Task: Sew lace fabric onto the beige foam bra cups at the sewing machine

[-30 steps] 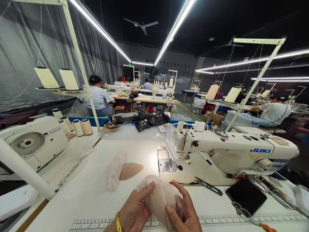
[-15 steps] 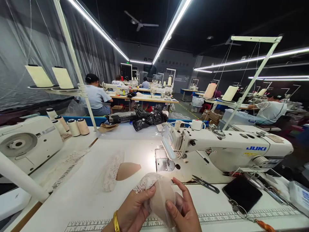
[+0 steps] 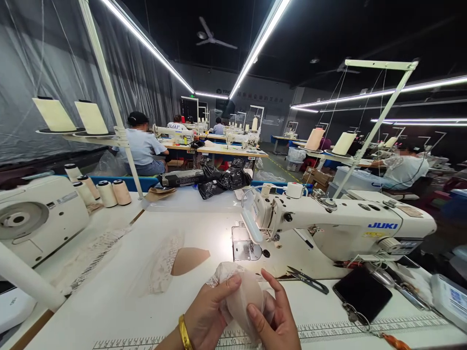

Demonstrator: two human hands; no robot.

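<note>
Your left hand [image 3: 209, 308] pinches the pale fabric cup [image 3: 245, 297] near its lacy side, thumb on top. Your right hand [image 3: 274, 313] clamps the other side between thumb and fingers — its index finger raised. You hold the cup above the ruler markings [image 3: 328, 330], just before the sewing machine [image 3: 343, 209]. Beyond your left hand lie a tan piece [image 3: 190, 261] and lace [image 3: 162, 267] — touching.
</note>
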